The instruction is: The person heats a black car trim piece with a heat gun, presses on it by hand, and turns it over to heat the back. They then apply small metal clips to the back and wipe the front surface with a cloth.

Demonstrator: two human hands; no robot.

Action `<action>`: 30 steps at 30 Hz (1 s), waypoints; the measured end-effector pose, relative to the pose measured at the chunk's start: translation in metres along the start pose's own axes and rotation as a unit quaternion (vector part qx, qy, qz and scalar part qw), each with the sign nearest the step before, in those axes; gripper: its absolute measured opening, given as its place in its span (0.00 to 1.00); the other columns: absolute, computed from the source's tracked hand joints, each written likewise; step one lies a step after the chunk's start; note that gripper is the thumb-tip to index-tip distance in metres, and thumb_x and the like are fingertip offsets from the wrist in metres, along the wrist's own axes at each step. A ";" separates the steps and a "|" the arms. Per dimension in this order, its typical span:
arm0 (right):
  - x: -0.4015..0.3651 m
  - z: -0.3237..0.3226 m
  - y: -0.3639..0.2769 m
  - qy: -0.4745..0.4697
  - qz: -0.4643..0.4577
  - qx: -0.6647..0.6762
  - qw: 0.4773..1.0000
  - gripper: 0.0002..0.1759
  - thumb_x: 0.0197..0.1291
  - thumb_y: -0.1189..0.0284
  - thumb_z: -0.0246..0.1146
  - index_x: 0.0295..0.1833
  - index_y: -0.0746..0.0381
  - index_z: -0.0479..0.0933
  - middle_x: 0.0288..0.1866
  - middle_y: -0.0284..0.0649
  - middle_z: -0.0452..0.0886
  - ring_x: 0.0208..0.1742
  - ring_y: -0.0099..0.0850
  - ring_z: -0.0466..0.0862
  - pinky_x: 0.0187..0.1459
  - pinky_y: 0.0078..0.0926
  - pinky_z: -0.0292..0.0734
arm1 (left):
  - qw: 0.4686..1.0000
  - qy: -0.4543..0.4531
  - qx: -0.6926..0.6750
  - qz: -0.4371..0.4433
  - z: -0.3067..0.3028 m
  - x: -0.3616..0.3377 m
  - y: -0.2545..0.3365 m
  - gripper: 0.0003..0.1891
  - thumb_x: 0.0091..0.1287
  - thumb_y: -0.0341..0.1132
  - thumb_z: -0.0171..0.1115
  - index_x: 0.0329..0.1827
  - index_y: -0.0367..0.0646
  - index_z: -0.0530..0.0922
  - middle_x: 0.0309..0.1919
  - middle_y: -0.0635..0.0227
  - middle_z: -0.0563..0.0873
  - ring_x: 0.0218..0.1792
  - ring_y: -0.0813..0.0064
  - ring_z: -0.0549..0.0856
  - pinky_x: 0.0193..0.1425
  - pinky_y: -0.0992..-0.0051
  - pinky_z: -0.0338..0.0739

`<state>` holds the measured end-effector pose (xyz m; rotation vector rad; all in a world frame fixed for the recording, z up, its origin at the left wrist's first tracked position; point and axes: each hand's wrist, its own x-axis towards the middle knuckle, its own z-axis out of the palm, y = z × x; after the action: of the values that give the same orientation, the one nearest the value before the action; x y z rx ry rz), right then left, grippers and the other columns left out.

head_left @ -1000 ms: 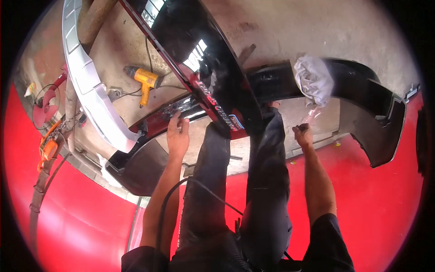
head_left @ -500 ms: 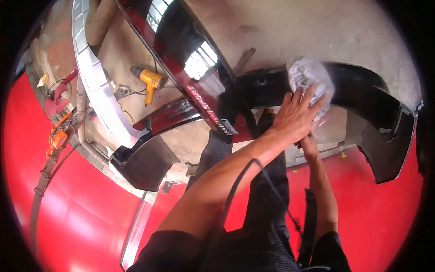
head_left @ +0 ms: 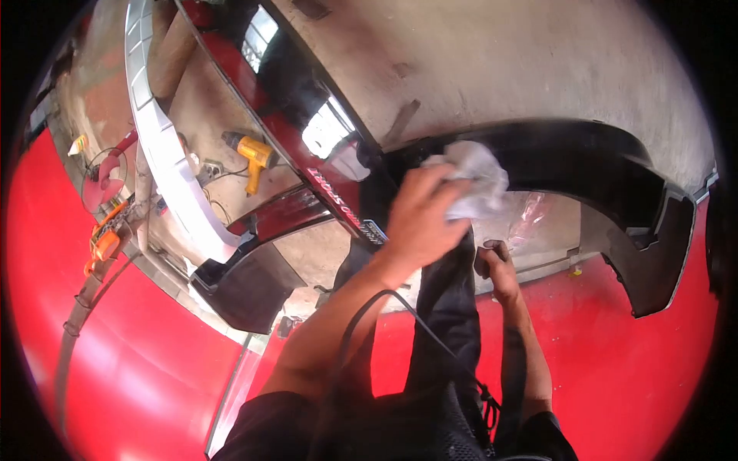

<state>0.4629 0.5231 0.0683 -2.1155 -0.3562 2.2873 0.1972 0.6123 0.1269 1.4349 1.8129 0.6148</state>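
My left hand (head_left: 427, 215) presses a crumpled white cloth (head_left: 480, 180) against the curved black bumper piece (head_left: 553, 150), close to where the dark red glossy panel (head_left: 231, 65) crosses over it. Its fingers are bent over the cloth and a little blurred. Lower down, my right hand (head_left: 501, 270) is curled closed beside my trouser leg, around a small dark thing that I cannot make out. White lettering including "SPORT" runs along the red panel, near my left hand.
A silver trim strip (head_left: 157, 138) curves along the left. Near it lie a yellow pistol-shaped power tool (head_left: 252, 160), an orange tool (head_left: 106, 244) and a pink fan (head_left: 101, 184). A clear plastic wrapper (head_left: 530, 215) rests on the floor beyond my right hand. Red sheeting (head_left: 115, 330) covers the foreground.
My left hand and the cloth have moved left and slightly down along the black piece. My right hand has shifted slightly left and down, now apart from the left hand.
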 end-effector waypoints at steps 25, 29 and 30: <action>-0.095 0.110 0.002 -0.005 -0.066 -0.245 0.967 0.39 0.63 0.73 0.66 0.80 0.65 0.63 0.56 0.38 0.76 0.55 0.29 0.78 0.55 0.25 0.76 | 0.970 -0.045 0.233 -0.046 -0.113 -0.024 -0.160 0.41 0.60 0.49 0.75 0.80 0.63 0.69 0.83 0.67 0.61 0.79 0.48 0.64 0.83 0.36 0.49; -0.160 0.129 0.011 0.037 -0.055 -0.088 0.994 0.39 0.66 0.70 0.64 0.79 0.67 0.59 0.41 0.32 0.76 0.36 0.21 0.75 0.40 0.21 0.74 | 0.968 0.093 0.215 -0.094 -0.138 0.031 -0.182 0.42 0.60 0.45 0.76 0.80 0.59 0.69 0.82 0.60 0.61 0.78 0.42 0.65 0.82 0.38 0.54; -0.168 0.128 0.023 0.056 -0.057 -0.002 0.997 0.39 0.67 0.68 0.65 0.79 0.67 0.59 0.41 0.32 0.76 0.36 0.20 0.75 0.40 0.20 0.74 | 0.968 0.093 0.214 -0.092 -0.135 0.031 -0.179 0.42 0.60 0.45 0.76 0.80 0.59 0.69 0.82 0.60 0.61 0.78 0.42 0.65 0.82 0.38 0.54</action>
<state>0.3554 0.4536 0.2380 -2.1538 -0.4667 2.0980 -0.0216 0.6051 0.0692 1.4924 2.3023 0.2765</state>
